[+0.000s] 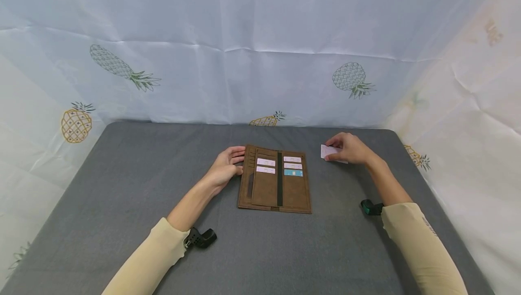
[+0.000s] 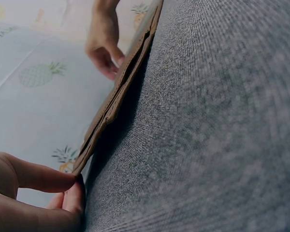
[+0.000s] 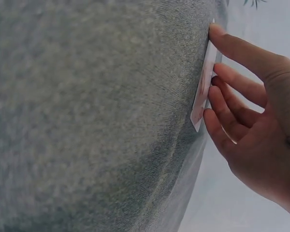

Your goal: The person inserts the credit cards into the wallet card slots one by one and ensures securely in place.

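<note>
A brown wallet (image 1: 265, 191) lies spread out on the grey table, several pale pink cards (image 1: 266, 162) and one blue card (image 1: 293, 173) showing in its slots. At its left edge is my left hand (image 1: 223, 168); the left wrist view has thumb and fingers pinching the wallet's corner (image 2: 111, 104), the edge tilted up off the cloth. To the right of the wallet, my right hand (image 1: 351, 149) holds a pale pink card (image 1: 328, 151). In the right wrist view this card (image 3: 203, 92) stands between thumb and fingertips, close over the cloth.
Grey cloth covers the table (image 1: 122, 204). A white curtain (image 1: 244, 82) printed with pineapples hangs behind and along the sides. Black wrist devices (image 1: 201, 239) sit at both sleeve cuffs.
</note>
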`<state>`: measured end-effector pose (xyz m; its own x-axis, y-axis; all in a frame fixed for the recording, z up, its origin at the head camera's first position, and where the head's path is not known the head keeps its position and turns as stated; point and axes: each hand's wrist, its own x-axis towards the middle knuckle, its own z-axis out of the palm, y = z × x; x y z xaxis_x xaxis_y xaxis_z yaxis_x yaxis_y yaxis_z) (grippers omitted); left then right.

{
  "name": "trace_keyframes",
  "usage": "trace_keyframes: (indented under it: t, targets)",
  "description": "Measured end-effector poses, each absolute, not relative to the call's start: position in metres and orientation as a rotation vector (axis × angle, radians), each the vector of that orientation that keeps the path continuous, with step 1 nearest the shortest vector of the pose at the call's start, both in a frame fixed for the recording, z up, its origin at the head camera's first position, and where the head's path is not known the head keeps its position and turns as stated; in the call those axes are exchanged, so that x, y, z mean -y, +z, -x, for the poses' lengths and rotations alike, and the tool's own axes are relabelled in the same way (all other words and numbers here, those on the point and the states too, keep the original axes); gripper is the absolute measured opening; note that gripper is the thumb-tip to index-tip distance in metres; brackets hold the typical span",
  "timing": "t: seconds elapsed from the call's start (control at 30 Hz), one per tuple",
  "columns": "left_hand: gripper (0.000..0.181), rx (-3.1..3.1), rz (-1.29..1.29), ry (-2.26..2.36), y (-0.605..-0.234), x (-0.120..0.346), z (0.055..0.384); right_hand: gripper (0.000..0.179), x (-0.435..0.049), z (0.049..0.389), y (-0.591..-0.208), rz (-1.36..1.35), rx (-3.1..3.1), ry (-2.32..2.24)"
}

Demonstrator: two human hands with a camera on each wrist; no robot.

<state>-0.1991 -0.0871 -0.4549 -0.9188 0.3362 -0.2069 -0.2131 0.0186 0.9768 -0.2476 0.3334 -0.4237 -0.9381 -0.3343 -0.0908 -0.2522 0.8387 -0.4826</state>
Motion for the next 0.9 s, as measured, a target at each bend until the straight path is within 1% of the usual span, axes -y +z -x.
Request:
trace_keyframes:
  t: [0.07, 0.17, 0.33, 0.53, 0.67, 0.9]
  targets:
    - [0.084, -1.922, -0.125, 1.956, -0.4548, 0.0873, 0.199, 0.038, -0.3323, 0.2477, -0.4229, 0.427, -2.825, -0.723]
    - [0.083, -1.923, -0.123, 1.951, -0.4548, 0.0875, 0.1991, 0.037, -0.3312, 0.2479, -0.4223, 0.385, -2.794, -0.735]
    - [0.083, -1.93, -0.121, 1.945, -0.4548, 0.0874, 0.1994, 0.055, -0.331, 0.2498, -0.4227, 0.366, -2.77, -0.767]
    - [0.084, -1.926, -0.125, 1.944, -0.4546, 0.0875, 0.1991, 0.063, -0.3333, 0.251, -0.4215, 0.319, -2.727, -0.779]
    - [0.083, -1.927, -0.128, 1.948, -0.4551, 0.0879, 0.1987, 0.058, -0.3338, 0.2509, -0.4217, 0.299, -2.721, -0.801]
    - [0.083, -1.922, -0.127, 1.943, -0.4549, 0.0882, 0.1985, 0.042, -0.3369, 0.249, -0.4242, 0.32, -2.719, -0.859]
